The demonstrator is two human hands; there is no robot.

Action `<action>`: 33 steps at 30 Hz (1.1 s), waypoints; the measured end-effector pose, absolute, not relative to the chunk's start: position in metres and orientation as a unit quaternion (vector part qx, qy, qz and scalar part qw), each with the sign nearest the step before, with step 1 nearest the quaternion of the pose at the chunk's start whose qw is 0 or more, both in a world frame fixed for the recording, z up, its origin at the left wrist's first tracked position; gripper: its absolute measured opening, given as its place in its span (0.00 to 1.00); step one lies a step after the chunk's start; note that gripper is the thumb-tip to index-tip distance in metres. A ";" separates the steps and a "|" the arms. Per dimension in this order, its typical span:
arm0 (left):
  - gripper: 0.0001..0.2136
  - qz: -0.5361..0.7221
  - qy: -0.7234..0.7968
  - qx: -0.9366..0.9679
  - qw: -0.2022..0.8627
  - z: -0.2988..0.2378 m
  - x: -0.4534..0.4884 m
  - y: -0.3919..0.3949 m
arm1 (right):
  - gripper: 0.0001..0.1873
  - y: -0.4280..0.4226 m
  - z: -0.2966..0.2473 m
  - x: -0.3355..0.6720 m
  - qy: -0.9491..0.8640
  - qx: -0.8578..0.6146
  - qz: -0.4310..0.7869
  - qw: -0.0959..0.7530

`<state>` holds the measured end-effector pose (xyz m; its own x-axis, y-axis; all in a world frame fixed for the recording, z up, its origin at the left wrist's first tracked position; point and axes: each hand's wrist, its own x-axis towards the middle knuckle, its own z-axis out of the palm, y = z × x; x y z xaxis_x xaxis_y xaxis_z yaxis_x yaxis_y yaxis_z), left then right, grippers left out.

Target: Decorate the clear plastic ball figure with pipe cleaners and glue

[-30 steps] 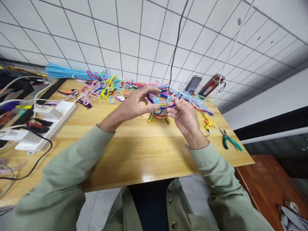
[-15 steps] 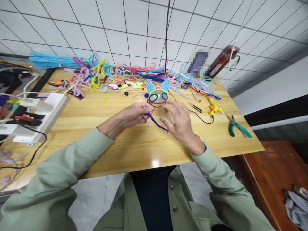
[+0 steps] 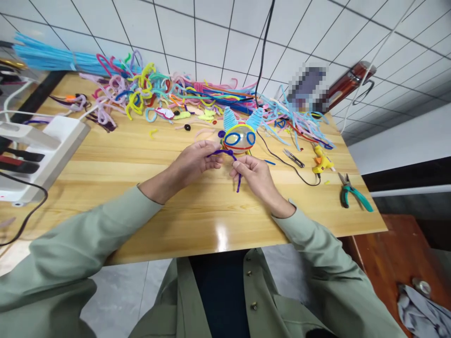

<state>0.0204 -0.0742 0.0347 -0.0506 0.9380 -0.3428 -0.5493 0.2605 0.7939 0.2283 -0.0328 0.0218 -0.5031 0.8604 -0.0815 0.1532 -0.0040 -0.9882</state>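
Observation:
A purple pipe cleaner (image 3: 230, 152) stretches between my two hands above the front middle of the table. My left hand (image 3: 195, 164) pinches one end between thumb and fingertips. My right hand (image 3: 254, 176) is closed on the other part, and a short tail hangs below its fingers. Just beyond the hands stands a clear round figure (image 3: 240, 145) with blue ring eyes, a red line across it, a yellow band on top and two light-blue pipe-cleaner ears (image 3: 230, 118). A dark purple coil (image 3: 221, 134) is at its left side.
Heaped pipe cleaners (image 3: 218, 96) line the wall, with a blue bundle (image 3: 59, 61) at left. On the right lie small snips (image 3: 294, 158), a yellow glue gun (image 3: 321, 160) with its cord, and green-handled pliers (image 3: 354, 193). A white power strip (image 3: 66, 136) and cables occupy the left.
My right hand, open and apart before, has come in and taken hold of the purple pipe cleaner, which is now bent between both hands. The view has shifted slightly.

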 end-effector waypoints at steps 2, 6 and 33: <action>0.05 0.578 0.464 0.262 0.617 0.028 0.016 -0.074 | 0.27 -0.027 0.021 0.221 -0.613 -0.400 0.607 0.308; 0.07 0.625 0.516 0.295 0.506 0.015 0.009 -0.067 | 0.28 -0.020 0.020 0.206 -0.583 -0.389 0.637 0.319; 0.06 0.639 0.566 0.373 0.363 0.015 0.010 -0.069 | 0.28 -0.030 0.000 0.196 -0.586 -0.410 0.636 0.291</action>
